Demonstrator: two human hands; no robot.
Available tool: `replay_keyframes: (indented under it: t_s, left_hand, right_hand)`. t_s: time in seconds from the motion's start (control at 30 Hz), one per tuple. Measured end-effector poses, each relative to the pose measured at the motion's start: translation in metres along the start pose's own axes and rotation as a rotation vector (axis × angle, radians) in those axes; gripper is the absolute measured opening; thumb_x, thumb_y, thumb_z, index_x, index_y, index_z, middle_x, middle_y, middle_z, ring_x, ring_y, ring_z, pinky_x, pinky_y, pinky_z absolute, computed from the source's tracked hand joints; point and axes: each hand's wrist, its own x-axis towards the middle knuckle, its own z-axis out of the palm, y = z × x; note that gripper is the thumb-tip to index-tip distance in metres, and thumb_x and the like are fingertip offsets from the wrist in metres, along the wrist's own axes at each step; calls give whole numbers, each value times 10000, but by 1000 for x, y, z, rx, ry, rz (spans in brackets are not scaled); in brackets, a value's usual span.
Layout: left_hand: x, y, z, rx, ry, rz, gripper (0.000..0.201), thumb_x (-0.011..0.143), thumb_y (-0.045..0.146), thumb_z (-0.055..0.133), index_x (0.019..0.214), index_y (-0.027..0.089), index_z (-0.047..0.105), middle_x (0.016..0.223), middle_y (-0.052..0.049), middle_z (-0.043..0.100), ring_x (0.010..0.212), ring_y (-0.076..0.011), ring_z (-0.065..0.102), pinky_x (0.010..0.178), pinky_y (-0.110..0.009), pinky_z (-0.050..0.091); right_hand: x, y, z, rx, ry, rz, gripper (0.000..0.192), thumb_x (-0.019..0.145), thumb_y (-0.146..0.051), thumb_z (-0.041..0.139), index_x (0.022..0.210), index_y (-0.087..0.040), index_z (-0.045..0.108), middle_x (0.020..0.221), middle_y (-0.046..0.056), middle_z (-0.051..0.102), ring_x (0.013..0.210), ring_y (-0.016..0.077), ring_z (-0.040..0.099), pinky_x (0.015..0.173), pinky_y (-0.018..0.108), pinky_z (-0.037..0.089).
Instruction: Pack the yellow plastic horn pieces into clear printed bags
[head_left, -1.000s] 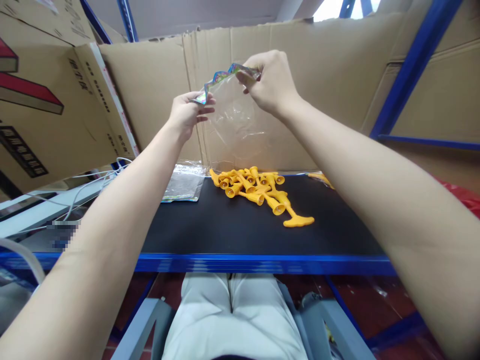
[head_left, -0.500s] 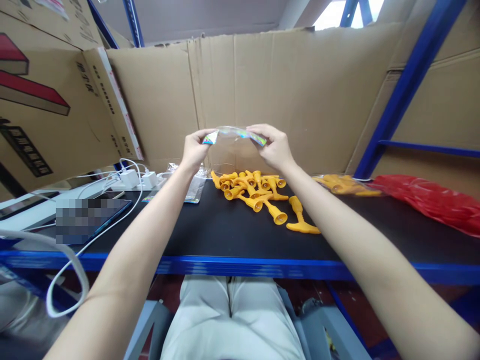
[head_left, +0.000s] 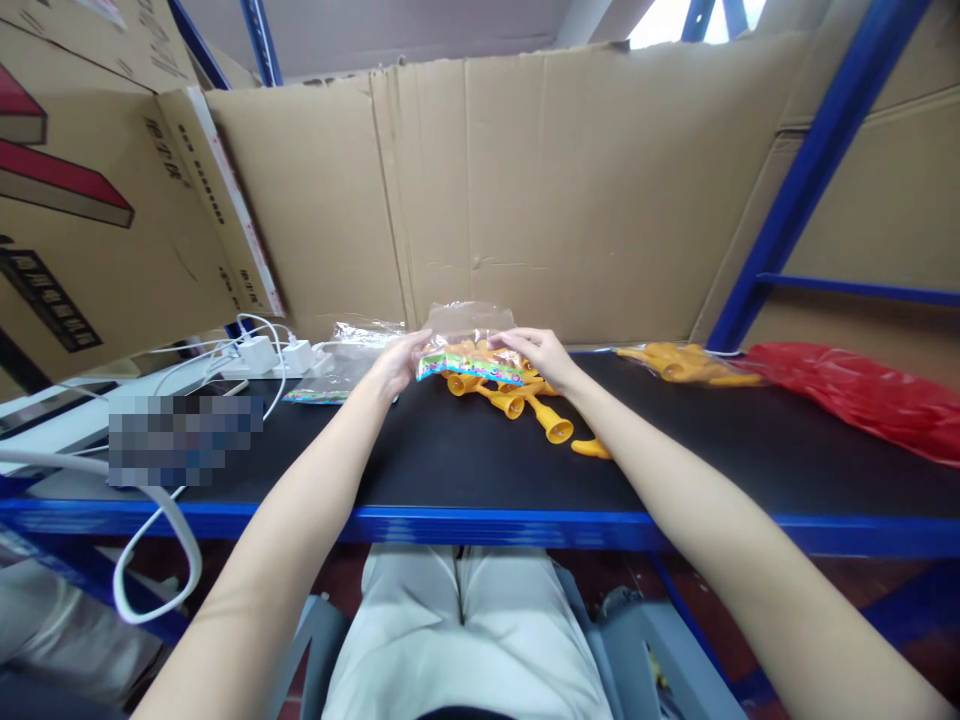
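Observation:
Between my two hands is a clear plastic bag (head_left: 471, 367) with a colourful printed strip along its near edge. My left hand (head_left: 403, 362) grips the bag's left side, fingers closed at its corner. On the opposite side, my right hand (head_left: 538, 354) pinches it between thumb and fingers. Behind and under the bag lies a pile of yellow plastic T-shaped pieces (head_left: 556, 428) with flared, hollow ends; the bag and hands partly hide them. One yellow piece (head_left: 591, 448) lies apart by my right forearm, which covers part of it.
Flat clear bags (head_left: 330, 385) lie left of my left hand. White chargers and cables (head_left: 259, 355) and a blurred-out device (head_left: 184, 440) are farther left. To the right are a clear bag of yellow pieces (head_left: 671, 363) and red plastic (head_left: 847, 392). Cardboard (head_left: 585, 190) walls the back.
Both hands have come down with the bag, from in front of the cardboard to the yellow pile. The bag's printed strip now faces me, stretched between the hands.

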Motion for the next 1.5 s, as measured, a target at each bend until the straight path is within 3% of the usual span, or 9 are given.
replay_keyframes:
  t_s: [0.1,0.17,0.3,0.47,0.67,0.9,1.13,1.33,1.5]
  left_hand:
    - [3,-9,3,37,74,80,191,689,27,596,847,133,591,707,-18,655,570,-79,595,620,-207,509]
    - [4,-13,2,72,94,125,278,688,39,621,943,147,594,688,13,643,524,-55,573,593,-188,496]
    - [0,-14,-1,98,39,142,475,685,104,684,1135,165,545,698,32,633,488,-44,571,561,-180,488]
    - [-8,-12,6,131,-81,133,454,660,170,732,1085,144,572,796,-11,666,543,-80,615,557,-212,507]
    - [-7,-14,8,202,-1,138,138,712,239,695,732,143,599,578,14,597,431,-52,509,453,-187,423]
    - [3,-19,4,278,36,215,229,702,351,694,818,174,607,537,48,553,418,-59,459,446,-192,356]
    - [-2,-14,3,449,79,241,340,730,527,616,748,188,630,390,77,344,377,-72,372,410,-197,283]
    - [-3,-7,0,231,71,65,371,696,547,645,762,183,616,623,-30,601,606,-145,592,570,-254,437]
    - [1,-9,-5,145,-55,21,212,655,328,727,702,166,598,635,-15,601,562,-114,579,572,-247,458]
  right_hand:
    - [1,5,3,39,147,68,149,717,-295,648,833,-219,702,900,42,679,862,170,604,815,340,477]
    - [4,9,2,103,268,129,232,705,-231,645,936,-240,670,1012,28,644,822,140,600,730,298,502]
    - [7,15,0,312,432,372,291,724,-191,644,1005,-224,574,1044,43,592,720,112,605,612,263,511]
    - [6,12,2,500,346,554,76,773,-187,624,783,-157,554,758,45,620,652,135,598,588,279,513]
    - [4,12,6,452,471,450,169,842,-192,516,696,-149,589,578,-19,544,474,65,491,465,188,410]
    - [3,11,7,376,527,407,85,840,-270,512,822,-211,571,591,-44,523,428,60,461,443,193,380]
    - [4,9,5,392,508,372,110,817,-245,481,828,-206,583,590,-37,538,431,77,466,430,208,352]
    - [3,12,3,340,320,356,99,783,-206,507,744,-164,588,638,-6,588,459,75,497,438,195,348]
    - [4,14,1,330,316,352,134,799,-197,503,682,-168,561,528,-27,506,419,68,424,423,189,320]
